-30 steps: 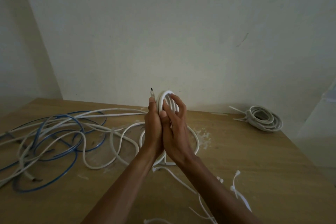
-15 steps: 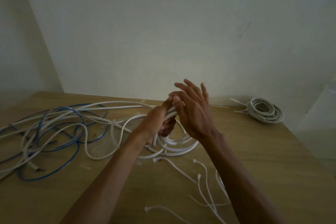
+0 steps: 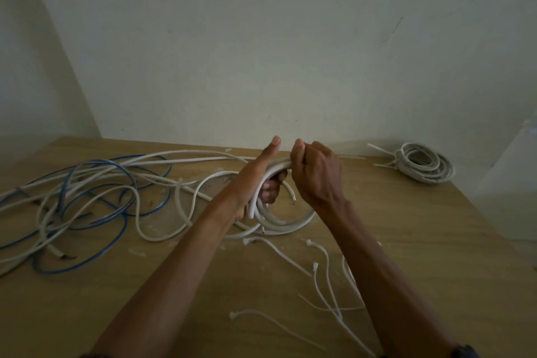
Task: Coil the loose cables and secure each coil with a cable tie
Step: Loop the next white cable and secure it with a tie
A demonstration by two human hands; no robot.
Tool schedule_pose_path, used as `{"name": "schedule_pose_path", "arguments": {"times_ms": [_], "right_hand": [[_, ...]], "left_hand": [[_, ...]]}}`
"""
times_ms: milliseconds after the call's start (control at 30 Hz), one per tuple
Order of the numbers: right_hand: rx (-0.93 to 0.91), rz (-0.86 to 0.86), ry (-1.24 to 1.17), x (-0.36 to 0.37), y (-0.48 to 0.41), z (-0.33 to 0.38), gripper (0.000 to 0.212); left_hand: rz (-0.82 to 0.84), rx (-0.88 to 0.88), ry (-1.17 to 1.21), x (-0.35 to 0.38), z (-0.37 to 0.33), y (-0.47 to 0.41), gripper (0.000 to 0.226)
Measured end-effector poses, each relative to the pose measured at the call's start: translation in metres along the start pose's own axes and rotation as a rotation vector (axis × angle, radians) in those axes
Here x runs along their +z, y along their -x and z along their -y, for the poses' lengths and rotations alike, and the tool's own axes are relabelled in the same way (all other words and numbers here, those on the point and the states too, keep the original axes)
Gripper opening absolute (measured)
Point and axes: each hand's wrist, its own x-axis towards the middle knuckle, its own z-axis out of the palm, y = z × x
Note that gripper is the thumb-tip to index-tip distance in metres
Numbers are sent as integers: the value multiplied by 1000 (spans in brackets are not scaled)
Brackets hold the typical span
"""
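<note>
A: Hand status?

B: Left hand (image 3: 255, 183) is wrapped round the 9 o'clock side of the white coil (image 3: 284, 225), thumb raised. Right hand (image 3: 316, 174) is curled over the top arc at 12 o'clock. Both are clamped on it.

A: Coil position?

B: Held mid-view over the table (image 3: 436, 256), loops hanging toward 6 o'clock. Contact with the table cannot be told.

A: Uncoiled length?

B: The loose tail (image 3: 186, 158) is led off toward 9 o'clock, long axis roughly 9-to-3, into the tangle with the blue cable (image 3: 96, 206). Left hand is nearer. The next wrap is judged to be drawn in from that side.

A: Ties?

B: Cable ties (image 3: 319, 273) are laid at 5–6 o'clock of the hands, nearer the right arm. A finished coil (image 3: 425, 164) is parked at 2 o'clock, well apart.
</note>
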Motion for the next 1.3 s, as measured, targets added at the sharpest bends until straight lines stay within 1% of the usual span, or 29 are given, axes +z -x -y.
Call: {"name": "schedule_pose_path", "arguments": {"times_ms": [67, 133, 200, 267, 300, 400, 467, 600, 667, 767, 833, 900, 933, 1000, 1033, 1067, 1100, 1133, 1167, 1200, 1233, 1267, 1300], "right_hand": [[76, -16, 8, -2, 0, -2, 52], [90, -41, 31, -4, 0, -4, 50], [88, -51, 46, -3, 1, -7, 46], [97, -59, 40, 0, 3, -8, 45], [105, -61, 35, 1, 4, -7, 45], [142, -41, 14, 4, 6, -5, 44], [143, -37, -9, 3, 5, -3, 43], [131, -70, -49, 3, 6, -2, 39], [152, -72, -75, 5, 7, -1, 40], [213, -13, -159, 10, 8, 1, 47], [216, 28, -214, 10, 9, 3, 51], [226, 84, -345, 9, 9, 6, 49], [267, 112, -430, 8, 9, 6, 45], [428, 148, -568, 4, 5, 3, 46], [489, 219, -570, 1, 1, -2, 49], [507, 375, -517, -5, -3, -7, 50], [489, 623, -410, -11, -6, -11, 50], [435, 928, -288, -16, -5, -11, 47], [360, 1222, -182, -19, -2, -10, 40], [299, 1458, -94, -18, 3, -6, 32], [279, 1623, -26, -16, 10, -1, 25], [282, 1706, 36, -12, 17, 4, 23], [284, 1724, 84, -7, 22, 7, 26]], "left_hand": [[-93, 106, -89, 5, 0, -1, 62], [-160, 167, -173, 5, 2, -3, 59], [-176, 119, -203, 5, 4, -6, 68], [-222, 73, -182, 6, 9, -11, 76], [-264, 74, -162, 8, 11, -13, 75], [-365, 113, -142, 12, 16, -14, 61], [-339, 109, -137, 8, 16, -15, 57], [-214, 76, -114, 0, 13, -13, 58], [-228, 80, -76, 3, 12, -12, 53], [-344, 158, -94, -1, 15, -15, 47], [-396, 251, -197, -5, 14, -15, 41], [-446, 328, -324, -9, 12, -13, 41], [-487, 351, -366, -12, 10, -12, 43], [-578, 347, -376, -26, 9, -13, 48], [-619, 327, -353, -34, 8, -14, 49], [-655, 304, -315, -44, 6, -15, 49], [-687, 287, -268, -52, 4, -16, 48], [-715, 277, -216, -59, 2, -16, 46], [-735, 271, -178, -64, 0, -17, 42], [-746, 266, -163, -66, -1, -17, 38], [-750, 259, -160, -67, -2, -17, 34], [-749, 253, -154, -67, -1, -17, 33], [-746, 245, -143, -67, 0, -17, 33]]}}
